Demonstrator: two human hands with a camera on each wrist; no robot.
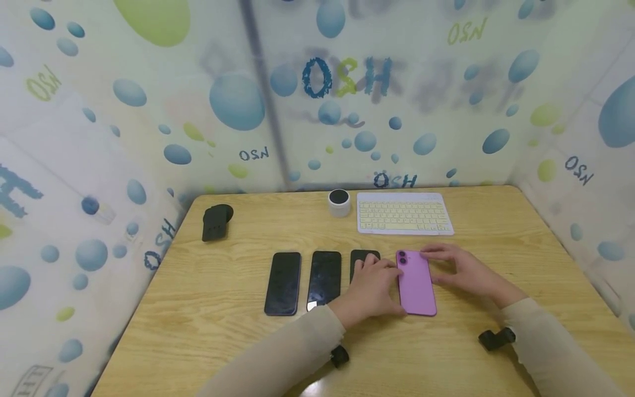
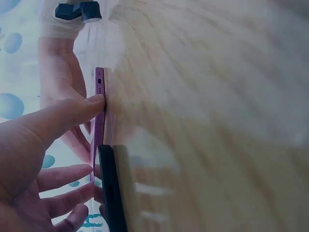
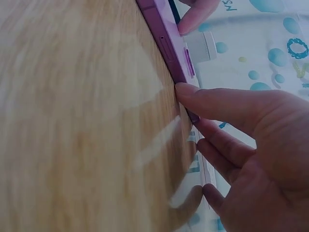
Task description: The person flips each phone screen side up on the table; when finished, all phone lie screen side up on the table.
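Observation:
A pink phone (image 1: 416,286) lies back-up on the table, its camera lenses at the far left corner. My left hand (image 1: 369,292) grips its left side, thumb at the near corner and a fingertip along the far part of the edge. My right hand (image 1: 463,270) holds its right side, with the thumb (image 3: 217,101) on the edge and a finger by the far corner. To the left are three dark phones in a row: a nearest one (image 1: 359,256) partly hidden under my left hand, a middle one (image 1: 324,278) and a leftmost one (image 1: 283,284).
Behind the phones stand a white keyboard (image 1: 404,215) and a small white cylinder (image 1: 339,204) with a black top. A black stand (image 1: 215,223) is at the far left of the wooden table (image 1: 208,309). Patterned walls (image 1: 228,171) border the table's back and sides.

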